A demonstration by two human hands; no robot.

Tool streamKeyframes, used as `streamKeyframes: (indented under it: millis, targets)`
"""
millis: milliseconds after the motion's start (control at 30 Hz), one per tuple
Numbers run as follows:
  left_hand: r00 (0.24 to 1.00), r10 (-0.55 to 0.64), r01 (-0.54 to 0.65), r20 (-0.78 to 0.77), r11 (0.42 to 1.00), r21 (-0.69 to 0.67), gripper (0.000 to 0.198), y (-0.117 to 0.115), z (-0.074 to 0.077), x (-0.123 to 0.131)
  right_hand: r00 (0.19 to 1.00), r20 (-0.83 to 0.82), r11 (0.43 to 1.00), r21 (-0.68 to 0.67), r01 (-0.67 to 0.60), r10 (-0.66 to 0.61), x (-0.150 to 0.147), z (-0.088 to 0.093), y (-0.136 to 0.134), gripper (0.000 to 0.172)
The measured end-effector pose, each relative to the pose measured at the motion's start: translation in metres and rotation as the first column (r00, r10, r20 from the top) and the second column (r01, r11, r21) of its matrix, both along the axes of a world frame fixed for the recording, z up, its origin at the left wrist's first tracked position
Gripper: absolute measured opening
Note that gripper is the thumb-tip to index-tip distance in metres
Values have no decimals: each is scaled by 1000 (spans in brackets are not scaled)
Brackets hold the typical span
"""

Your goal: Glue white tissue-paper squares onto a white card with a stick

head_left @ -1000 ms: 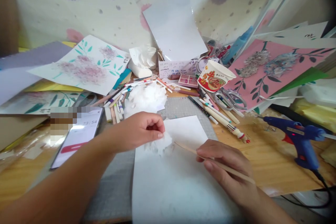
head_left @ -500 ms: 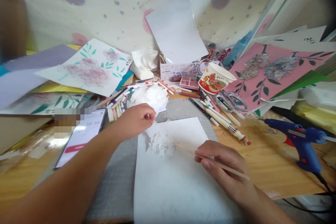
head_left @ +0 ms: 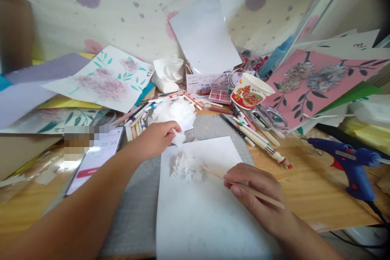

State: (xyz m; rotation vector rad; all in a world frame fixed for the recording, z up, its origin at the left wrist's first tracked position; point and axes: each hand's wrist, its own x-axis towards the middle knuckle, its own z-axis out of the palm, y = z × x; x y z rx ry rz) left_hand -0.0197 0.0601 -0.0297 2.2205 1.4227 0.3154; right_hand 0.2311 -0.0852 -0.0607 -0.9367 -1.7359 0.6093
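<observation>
Between thumb and fingers, my left hand (head_left: pixel 158 140) pinches a small piece of thin white paper (head_left: pixel 178 138), just above the far edge of a white sheet (head_left: pixel 198 215). Behind it lies a pile of white paper pieces (head_left: pixel 173 111). My right hand (head_left: pixel 258 195) grips a thin wooden stick (head_left: pixel 258 196) like a pen. The stick's pointed tip is at the right side of a raised cluster of crumpled white paper (head_left: pixel 186 166) on the sheet; whether it touches the cluster I cannot tell. The sheet rests on a grey cutting mat (head_left: pixel 134 215).
A phone (head_left: pixel 96 158) lies left of the mat. On the right are a blue glue gun (head_left: pixel 350 158) with its cable, scissors (head_left: pixel 269 118), a paper cup (head_left: pixel 252 90) and several pens (head_left: pixel 237 130). Paper-flower pictures (head_left: pixel 105 81) lean at the left, and a pink one (head_left: pixel 326 85) at the right.
My left hand has turned slightly, and the white paper piece in its fingers now shows clearly. My right hand and the stick have shifted slightly left.
</observation>
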Motion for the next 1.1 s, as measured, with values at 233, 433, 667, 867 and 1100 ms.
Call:
streamKeyframes:
  millis: [233,433,667,867,1100]
  targets:
    - [997,-45,49,-59,996,71,20,2,-4,0,1000,10,999,-29,-29,29,-1,2,0,20]
    - [992,-58,88,-108,952,293,21,4,-2,3,999,20,998,-37,-47,47,0,0,0,20]
    - [987,-20,77,-159,929,362,27,4,5,-1,999,51,1000,9,-15,15,1,-1,-1,26]
    - [987,81,-34,-142,951,306,27,7,16,-9,998,42,999,5,-39,39,1,-1,-1,25]
    - [986,157,-143,-60,970,195,21,5,19,-6,998,21,999,-3,-54,54,1,-2,0,25]
